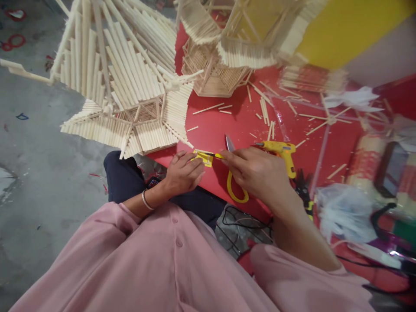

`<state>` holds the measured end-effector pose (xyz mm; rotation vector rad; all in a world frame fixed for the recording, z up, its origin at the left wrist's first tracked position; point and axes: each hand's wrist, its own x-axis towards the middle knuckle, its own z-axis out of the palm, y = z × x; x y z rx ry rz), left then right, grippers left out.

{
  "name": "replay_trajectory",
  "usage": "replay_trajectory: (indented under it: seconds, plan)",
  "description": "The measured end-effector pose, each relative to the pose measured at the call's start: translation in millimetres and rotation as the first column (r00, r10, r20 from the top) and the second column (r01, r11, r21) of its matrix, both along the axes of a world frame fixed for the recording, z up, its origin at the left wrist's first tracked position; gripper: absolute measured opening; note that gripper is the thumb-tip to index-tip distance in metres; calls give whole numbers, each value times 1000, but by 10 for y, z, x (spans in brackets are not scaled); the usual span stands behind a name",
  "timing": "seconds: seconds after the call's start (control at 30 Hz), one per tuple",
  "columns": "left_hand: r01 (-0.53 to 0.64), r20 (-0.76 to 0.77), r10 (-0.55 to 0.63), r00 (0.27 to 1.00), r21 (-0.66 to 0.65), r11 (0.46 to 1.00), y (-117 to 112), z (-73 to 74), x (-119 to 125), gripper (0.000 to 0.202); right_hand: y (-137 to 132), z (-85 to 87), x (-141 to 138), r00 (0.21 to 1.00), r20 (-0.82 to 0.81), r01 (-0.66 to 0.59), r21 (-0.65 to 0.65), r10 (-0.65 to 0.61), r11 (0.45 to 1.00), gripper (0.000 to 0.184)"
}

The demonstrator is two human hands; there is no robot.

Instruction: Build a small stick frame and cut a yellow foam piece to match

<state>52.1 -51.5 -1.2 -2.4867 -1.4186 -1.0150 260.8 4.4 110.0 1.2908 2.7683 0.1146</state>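
My left hand (186,173) has its fingers curled at the table's front edge, holding a small flat yellow piece (208,164) with a pale strip on it. My right hand (260,171) is closed around a slim yellow-and-black tool (218,156), whose thin tip reaches over the yellow piece. The tool's exact kind is too small to tell. Beneath my right hand lie scissors with a yellow handle (238,199), their blade showing beyond the knuckles. Just past that hand is a yellow glue gun (277,148).
A large wooden-stick model (126,65) stands at left, overhanging the red table (211,134). Another stick model (247,52) is at the back. Loose sticks (264,110), black-handled pliers (303,190) and a plastic bag (344,210) lie rightward. Cables (243,219) hang below the edge.
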Motion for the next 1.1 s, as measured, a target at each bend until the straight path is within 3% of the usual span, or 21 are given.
replay_trajectory:
  seconds: [0.13,0.57,0.73,0.93,1.1]
  plan:
    - [-17,-14,16,1000,-65,998,-8,-22,10,22,11,13,9,1000,1,13,-19,-13,1000,37]
    - [4,19,-4,1000,-23,1000,-3,-12,3,22,42,24,-13,998,52,19,-39,-17,999,39]
    - [11,10,-9,1000,-134,991,-10,-34,-5,25,68,124,-74,996,90,8,-72,-1,997,40]
    - [10,26,-7,1000,-100,995,-11,-56,-6,24,86,274,-166,992,127,-15,-102,28,995,40]
    - [14,17,-12,1000,-106,994,-6,-26,7,22,82,259,-138,991,131,-31,-63,39,998,42]
